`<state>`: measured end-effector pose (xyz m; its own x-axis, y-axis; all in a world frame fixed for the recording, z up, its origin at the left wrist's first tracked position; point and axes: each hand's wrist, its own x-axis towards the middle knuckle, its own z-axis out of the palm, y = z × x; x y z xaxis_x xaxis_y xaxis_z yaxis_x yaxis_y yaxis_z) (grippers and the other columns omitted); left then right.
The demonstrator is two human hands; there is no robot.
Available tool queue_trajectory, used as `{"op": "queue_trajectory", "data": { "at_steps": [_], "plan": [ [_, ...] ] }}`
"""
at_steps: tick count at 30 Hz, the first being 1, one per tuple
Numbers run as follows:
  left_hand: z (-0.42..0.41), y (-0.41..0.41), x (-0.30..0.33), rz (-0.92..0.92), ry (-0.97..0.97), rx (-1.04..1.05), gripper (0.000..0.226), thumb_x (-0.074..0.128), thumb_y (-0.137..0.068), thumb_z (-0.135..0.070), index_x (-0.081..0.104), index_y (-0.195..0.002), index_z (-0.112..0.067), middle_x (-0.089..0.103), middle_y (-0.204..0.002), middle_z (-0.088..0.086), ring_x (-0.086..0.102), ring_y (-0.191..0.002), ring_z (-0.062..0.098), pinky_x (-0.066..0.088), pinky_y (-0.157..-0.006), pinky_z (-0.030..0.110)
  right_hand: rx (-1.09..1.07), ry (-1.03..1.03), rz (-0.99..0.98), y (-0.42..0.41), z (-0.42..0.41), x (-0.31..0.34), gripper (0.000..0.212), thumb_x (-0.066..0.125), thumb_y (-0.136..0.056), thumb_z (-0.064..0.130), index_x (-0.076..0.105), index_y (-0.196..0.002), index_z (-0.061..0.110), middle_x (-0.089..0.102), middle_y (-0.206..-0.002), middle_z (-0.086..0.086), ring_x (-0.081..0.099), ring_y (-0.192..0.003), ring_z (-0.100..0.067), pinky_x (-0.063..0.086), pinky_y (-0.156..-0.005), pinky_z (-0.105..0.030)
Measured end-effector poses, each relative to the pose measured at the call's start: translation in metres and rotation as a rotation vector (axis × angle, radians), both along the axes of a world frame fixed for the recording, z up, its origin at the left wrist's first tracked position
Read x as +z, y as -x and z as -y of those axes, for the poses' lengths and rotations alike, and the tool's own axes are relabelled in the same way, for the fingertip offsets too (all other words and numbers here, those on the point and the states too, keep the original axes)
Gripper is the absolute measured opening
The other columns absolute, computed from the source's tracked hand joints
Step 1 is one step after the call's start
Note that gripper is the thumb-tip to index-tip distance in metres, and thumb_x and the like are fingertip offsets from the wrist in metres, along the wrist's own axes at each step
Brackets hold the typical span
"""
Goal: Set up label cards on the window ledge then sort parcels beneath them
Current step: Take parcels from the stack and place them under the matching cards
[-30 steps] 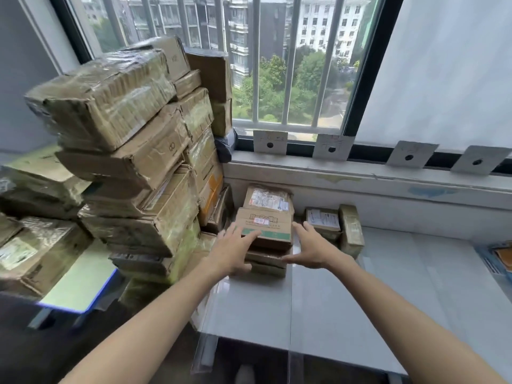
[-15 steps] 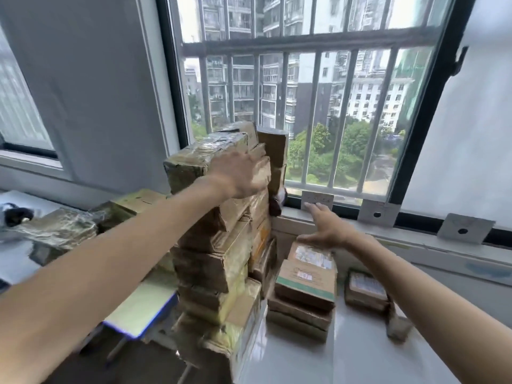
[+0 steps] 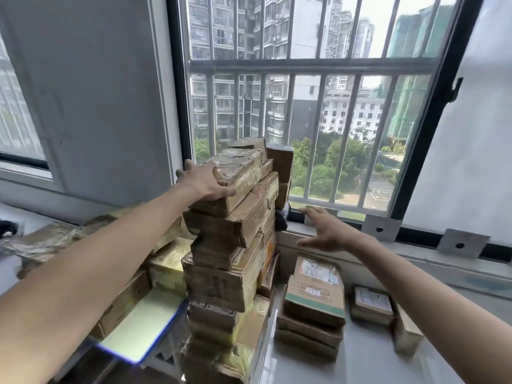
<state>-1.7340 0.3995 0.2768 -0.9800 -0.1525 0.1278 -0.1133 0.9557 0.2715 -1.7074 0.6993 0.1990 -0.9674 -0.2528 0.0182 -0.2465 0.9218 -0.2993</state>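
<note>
Taking the top parcel from the tall stack, for sorting beneath the label cards.

The left hand (image 3: 206, 182) lies on the near end of the top parcel (image 3: 238, 178), fingers (image 3: 191, 165) spread over its upper face and thumb at its front edge, gripping only lightly; the right hand (image 3: 325, 234) hovers with straight fingers, holding nothing, beside the stack (image 3: 230, 273) and above the sorted pile (image 3: 314, 297) on the table (image 3: 368, 353). Two label cards (image 3: 380, 229) stand on the window ledge (image 3: 415, 252); any further to the left is hidden. The stack appears unevenly built, so a sound lift would bring the right hand to the parcel's far end and raise it level rather than drag it.
</note>
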Motion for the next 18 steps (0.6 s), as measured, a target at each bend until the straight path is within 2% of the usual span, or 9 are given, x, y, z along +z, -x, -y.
{"op": "queue_trajectory", "data": {
  "at_steps": [3,5,8,11,14,16,18],
  "plan": [
    [0.0,-0.004,0.004,-0.037,-0.03,-0.034,0.103,0.066,-0.073,-0.075,0.02,-0.155,-0.034,-0.005,-0.163,0.022,0.002,-0.145,0.055,0.022,-0.113,0.064,-0.036,-0.005,0.019,-0.003,0.004,-0.001,0.096,0.076,-0.085,0.044,0.017,-0.159,0.024,0.018,-0.163,-0.009,0.028,-0.147,-0.029,0.025,-0.119,-0.036],
    [0.003,-0.007,0.008,-0.045,-0.031,-0.089,0.106,0.066,-0.07,-0.076,0.019,-0.156,-0.034,-0.005,-0.163,0.023,0.006,-0.145,0.055,0.022,-0.115,0.064,-0.051,-0.004,0.024,-0.003,0.009,-0.002,0.096,0.076,-0.085,0.044,0.018,-0.159,0.023,0.019,-0.163,-0.01,0.029,-0.147,-0.029,0.025,-0.119,-0.035],
    [0.011,-0.007,0.014,-0.068,-0.011,-0.152,0.106,0.068,-0.067,-0.077,0.025,-0.153,-0.034,0.008,-0.161,0.02,0.018,-0.143,0.052,0.032,-0.111,0.064,-0.064,-0.001,0.003,-0.002,0.017,0.0,0.098,0.076,-0.085,0.042,0.015,-0.159,0.02,0.022,-0.163,-0.011,0.029,-0.147,-0.03,0.025,-0.119,-0.036],
    [0.014,-0.014,0.021,-0.08,0.001,-0.25,0.096,0.067,-0.071,-0.074,0.033,-0.149,-0.03,0.017,-0.158,0.019,0.024,-0.142,0.049,0.029,-0.114,0.062,-0.081,0.062,-0.048,-0.001,0.022,0.006,0.109,0.079,-0.084,0.037,0.003,-0.16,0.02,0.019,-0.164,-0.015,0.032,-0.146,-0.033,0.027,-0.12,-0.041],
    [0.019,-0.024,0.033,-0.091,0.029,-0.393,0.082,0.064,-0.079,-0.069,0.039,-0.144,-0.027,0.03,-0.149,0.018,0.038,-0.133,0.044,0.033,-0.113,0.055,-0.059,0.183,-0.248,-0.001,0.029,0.014,0.123,0.086,-0.077,0.028,-0.006,-0.16,0.027,0.015,-0.162,-0.02,0.029,-0.145,-0.04,0.025,-0.119,-0.045],
    [0.023,-0.024,0.04,-0.06,-0.03,-0.488,0.083,0.064,-0.076,-0.071,0.041,-0.144,-0.029,0.041,-0.139,0.017,0.049,-0.121,0.038,0.046,-0.1,0.047,-0.047,0.231,-0.449,-0.006,0.03,0.02,0.132,0.091,-0.069,0.024,-0.004,-0.16,0.028,0.004,-0.163,-0.02,0.017,-0.148,-0.044,0.024,-0.111,-0.043],
    [0.027,-0.025,0.043,0.003,-0.149,-0.607,0.086,0.06,-0.066,-0.073,0.046,-0.138,-0.03,0.051,-0.129,0.015,0.058,-0.107,0.032,0.057,-0.08,0.04,-0.03,0.176,-0.612,-0.011,0.025,0.025,0.137,0.095,-0.062,0.024,0.0,-0.161,0.024,-0.01,-0.164,-0.019,0.004,-0.149,-0.047,0.032,-0.1,-0.041]
  ]
}}
